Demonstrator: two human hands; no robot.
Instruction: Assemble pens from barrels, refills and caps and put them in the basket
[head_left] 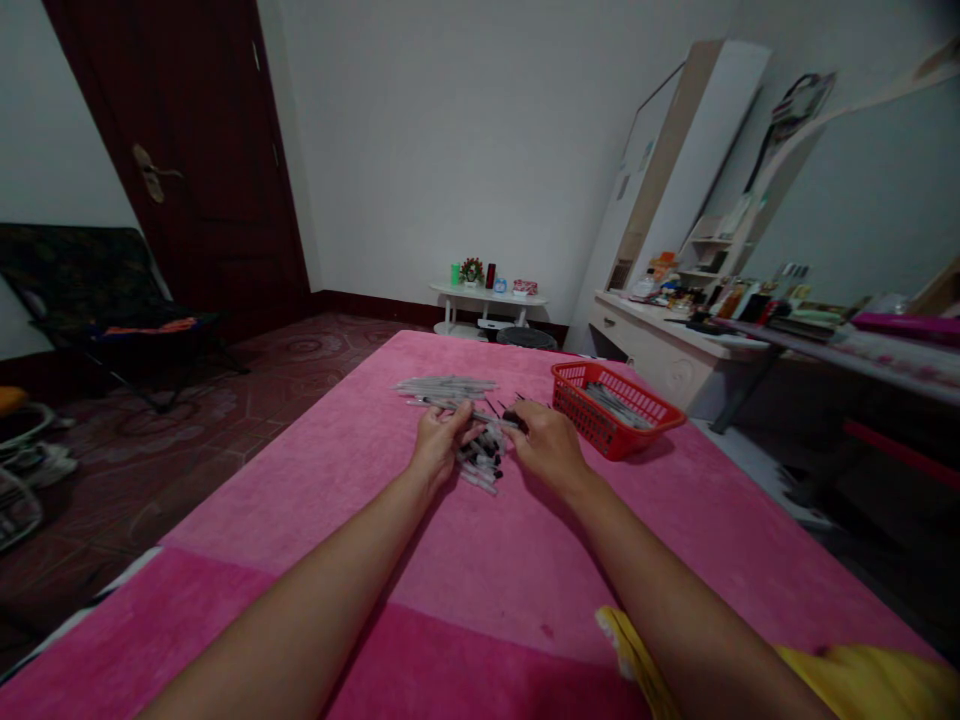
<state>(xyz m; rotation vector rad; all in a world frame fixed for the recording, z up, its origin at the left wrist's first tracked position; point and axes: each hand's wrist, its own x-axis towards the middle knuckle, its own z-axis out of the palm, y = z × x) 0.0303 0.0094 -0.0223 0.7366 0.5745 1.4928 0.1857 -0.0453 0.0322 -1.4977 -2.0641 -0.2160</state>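
Observation:
A pile of small black-and-clear pen parts [484, 455] lies on a pink cloth-covered table [480, 560]. My left hand [439, 440] is closed on a thin clear tube [469, 412] just above the pile. My right hand [544, 440] rests curled at the pile's right side, fingers pinched on a small dark piece I cannot make out. A row of clear tubes [446, 388] lies just beyond my hands.
A red plastic basket [615, 410] holding several finished pieces stands right of my hands. Beyond the table are a white round side table [487, 295], a cluttered dresser [675, 330] at the right, a dark door [202, 150] and a folding chair [105, 300] at the left.

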